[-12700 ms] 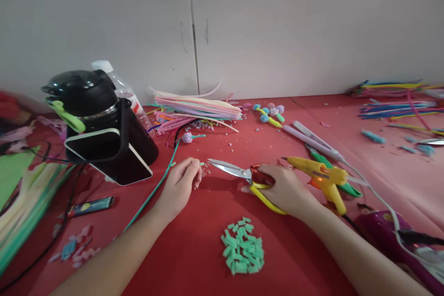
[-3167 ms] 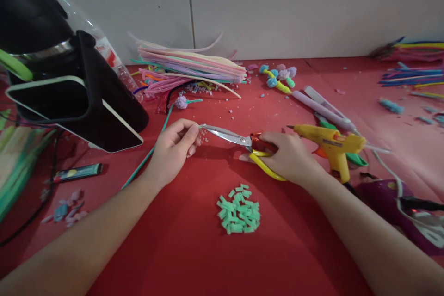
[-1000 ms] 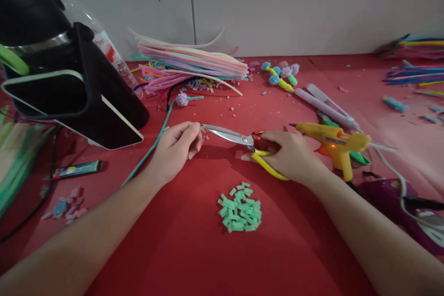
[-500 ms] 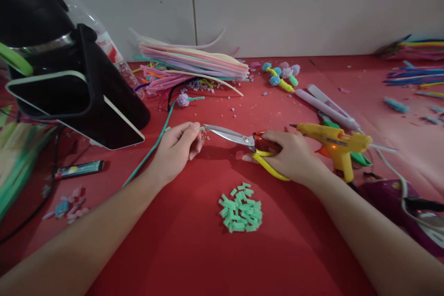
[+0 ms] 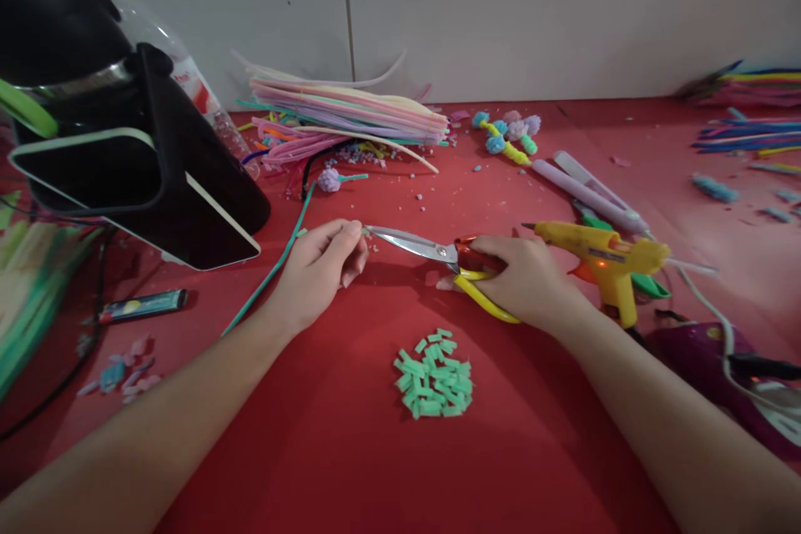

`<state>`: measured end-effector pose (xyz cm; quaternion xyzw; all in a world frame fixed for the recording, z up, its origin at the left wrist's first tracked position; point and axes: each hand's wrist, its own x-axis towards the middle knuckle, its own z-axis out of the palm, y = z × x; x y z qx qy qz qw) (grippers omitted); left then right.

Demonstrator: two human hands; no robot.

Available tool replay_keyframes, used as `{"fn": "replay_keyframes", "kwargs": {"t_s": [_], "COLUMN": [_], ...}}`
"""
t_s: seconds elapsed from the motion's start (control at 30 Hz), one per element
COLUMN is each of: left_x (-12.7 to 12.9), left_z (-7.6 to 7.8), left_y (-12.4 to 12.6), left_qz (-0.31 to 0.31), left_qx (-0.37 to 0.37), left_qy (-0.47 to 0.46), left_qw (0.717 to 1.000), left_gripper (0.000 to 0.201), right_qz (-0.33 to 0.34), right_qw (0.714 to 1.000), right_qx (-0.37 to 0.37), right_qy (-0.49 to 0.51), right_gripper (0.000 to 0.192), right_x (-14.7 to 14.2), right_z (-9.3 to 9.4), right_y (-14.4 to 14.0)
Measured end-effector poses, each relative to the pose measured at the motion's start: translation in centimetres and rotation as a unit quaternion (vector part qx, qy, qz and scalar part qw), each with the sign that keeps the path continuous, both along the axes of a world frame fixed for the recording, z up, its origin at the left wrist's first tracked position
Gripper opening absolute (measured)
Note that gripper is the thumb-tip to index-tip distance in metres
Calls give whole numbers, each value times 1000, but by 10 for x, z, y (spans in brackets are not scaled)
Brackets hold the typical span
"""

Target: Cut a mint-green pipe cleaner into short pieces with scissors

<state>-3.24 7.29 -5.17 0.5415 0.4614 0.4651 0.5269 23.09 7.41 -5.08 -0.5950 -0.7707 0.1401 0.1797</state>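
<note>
Scissors sit closer to the left hand than in the earliest frame, their tips beside a small green piece gripped in that hand's closed fingertips, though contact is too small to tell. The right hand wraps its fingers around the handles; with so little of the piece sticking out, a slip could nick the left thumb or drop the piece onto the red table

Your red tabletop: green pipe-cleaner snippets heaped centrally, yellow hot-glue gun at your right, lilac pom-pom farther back.
</note>
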Motion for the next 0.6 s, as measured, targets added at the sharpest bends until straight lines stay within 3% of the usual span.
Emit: {"fn": "replay_keyframes", "kwargs": {"t_s": [0.47,0.6], "left_x": [-1,0], "left_z": [-2,0], "left_y": [0,0], "left_qz": [6,3], "left_qx": [1,-3], "left_qy": [6,10], "left_qw": [1000,1000], "left_gripper": [32,32], "right_qz": [6,6], "right_qw": [1000,1000], "right_qx": [-8,1], "right_qy": [16,6], "right_gripper": [57,51], "right_x": [-1,0], "right_z": [4,1], "right_y": [-3,-1]}}
